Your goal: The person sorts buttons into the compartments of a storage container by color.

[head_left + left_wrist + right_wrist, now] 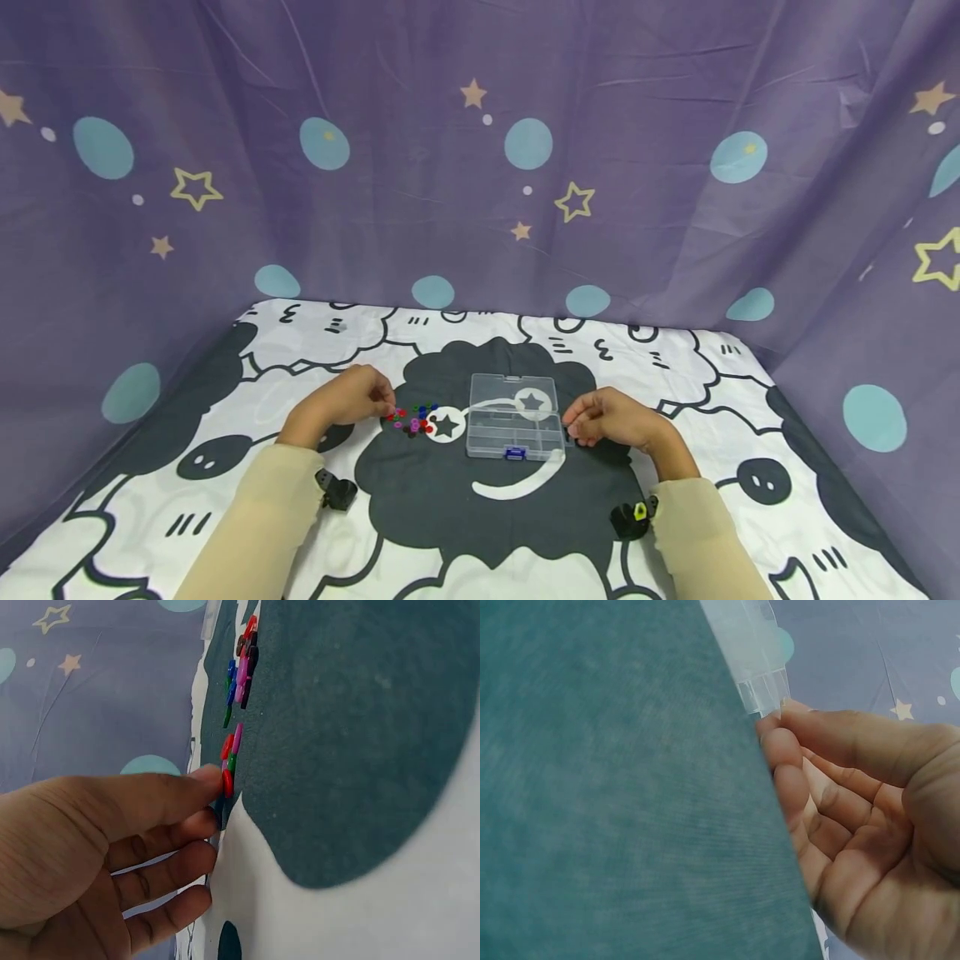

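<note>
Several small flat coloured buttons, in red, pink, blue, green and black, lie loose on the dark part of the cloth, left of the box. My left hand is at their left edge. Its thumb tip meets a red button in the left wrist view, the other fingers loosely bent below. A clear plastic box with several compartments and a blue latch lies with its lid raised and laid back. My right hand pinches the box's right side between thumb and forefinger; the right wrist view shows the clear box end at those fingertips.
A white cloth with dark cartoon sheep shapes covers the table. Behind it and along both sides hangs a purple curtain with stars and blue dots. Each wrist carries a small black camera.
</note>
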Available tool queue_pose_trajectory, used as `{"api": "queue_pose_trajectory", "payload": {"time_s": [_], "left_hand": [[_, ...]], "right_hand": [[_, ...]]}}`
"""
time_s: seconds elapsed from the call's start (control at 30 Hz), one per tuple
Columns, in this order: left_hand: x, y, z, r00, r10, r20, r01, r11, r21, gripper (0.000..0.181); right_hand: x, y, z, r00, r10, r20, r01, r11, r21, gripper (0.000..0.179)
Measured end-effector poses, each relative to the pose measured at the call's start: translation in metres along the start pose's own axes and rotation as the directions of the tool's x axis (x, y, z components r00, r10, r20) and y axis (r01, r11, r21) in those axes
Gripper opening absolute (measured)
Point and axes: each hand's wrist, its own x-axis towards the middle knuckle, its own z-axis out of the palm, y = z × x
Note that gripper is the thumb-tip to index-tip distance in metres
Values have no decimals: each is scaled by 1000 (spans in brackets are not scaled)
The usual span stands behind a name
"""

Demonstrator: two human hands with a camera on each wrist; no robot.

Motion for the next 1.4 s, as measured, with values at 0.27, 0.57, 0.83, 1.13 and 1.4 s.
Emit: {"api": "queue_pose_trajectory", "payload": {"time_s": [0.27, 0.57, 0.83, 1.13, 1.4], "left_hand": [[5, 2, -1, 999, 4, 48, -4, 1000, 4, 13], [14, 14, -6, 995, -77, 63, 74, 996, 56, 12], [16, 19, -5, 987, -131, 92, 129, 991, 35, 10], [13, 6, -2, 990, -39, 133, 49, 996, -72, 7], [11, -3, 0, 990, -57, 132, 77, 986, -147, 8]], "right_hand": [[1, -2, -1, 1000, -3, 4, 3, 1000, -6, 16], [1, -2, -3, 1000, -7, -4, 7, 1000, -11, 16], [1, 0, -2, 1000, -6, -6, 6, 1000, -12, 16], [1, 0, -2, 1000, -7, -1, 7, 1000, -16, 15], [0, 1, -2, 1000, -13, 6, 13, 1000, -18, 15]]}}
